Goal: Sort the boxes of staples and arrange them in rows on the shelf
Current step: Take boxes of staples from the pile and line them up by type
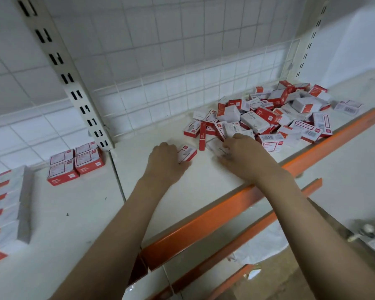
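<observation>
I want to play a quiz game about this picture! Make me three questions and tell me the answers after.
1. True or false: the left hand holds a red and white box.
2. Which side of the shelf has the messy heap of boxes? A) the person's right B) the person's left C) the middle front
3. Fill in: the front edge of the shelf is coloured ____.

Key:
1. True. Its fingers curl round the box.
2. A. The right hand reaches into the heap's near edge, while the neat group of boxes sits to the left, past the slotted upright post.
3. Orange.
</observation>
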A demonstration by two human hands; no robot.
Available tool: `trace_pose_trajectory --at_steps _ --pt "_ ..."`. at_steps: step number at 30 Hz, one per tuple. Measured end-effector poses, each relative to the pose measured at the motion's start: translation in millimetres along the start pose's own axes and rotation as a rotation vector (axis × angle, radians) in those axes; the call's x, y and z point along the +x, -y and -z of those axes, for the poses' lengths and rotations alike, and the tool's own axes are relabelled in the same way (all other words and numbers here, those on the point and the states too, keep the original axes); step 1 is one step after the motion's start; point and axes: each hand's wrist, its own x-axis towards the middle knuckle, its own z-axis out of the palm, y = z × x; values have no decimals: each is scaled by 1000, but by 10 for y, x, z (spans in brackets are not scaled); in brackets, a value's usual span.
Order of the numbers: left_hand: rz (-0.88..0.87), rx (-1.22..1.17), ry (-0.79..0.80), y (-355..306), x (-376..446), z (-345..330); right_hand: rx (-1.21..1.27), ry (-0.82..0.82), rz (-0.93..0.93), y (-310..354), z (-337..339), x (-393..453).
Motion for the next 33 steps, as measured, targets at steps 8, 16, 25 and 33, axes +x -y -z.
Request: trace_pose_trajectory --at_steps 8,16,25,33 --pt "-126 -50 -167 208 -242 247 -74 102 82 89 144 301" --pt "-134 -145 -283 309 -619 317 -162 53 207 193 221 591" --pt "-104 -158 -355 424 -829 305 -328 135 389 173 133 850" --pt "-95 -167 -412 536 -976 346 -357 118 349 256 121 835"
